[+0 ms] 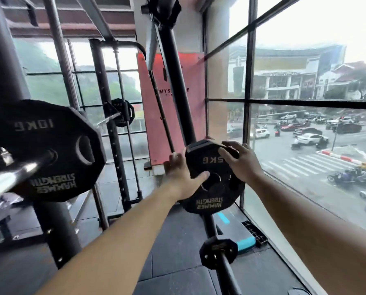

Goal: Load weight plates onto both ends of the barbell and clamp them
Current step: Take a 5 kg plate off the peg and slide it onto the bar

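Note:
A black 5 kg plate [213,177] stands on edge against a slanted black rack post [175,86], with a second plate stacked just behind it. My left hand [181,177] grips its left rim, thumb across the face. My right hand [238,161] grips the upper right rim. At the left, a black 10 kg plate [56,150] sits on the chrome barbell sleeve [9,177], which points toward me.
A smaller black plate [218,253] sits on a low peg of the post. A distant plate [122,112] hangs on the far rack. Rack uprights [111,124] stand at left, a large window [305,103] at right, and a black-and-blue step [247,241] on the floor.

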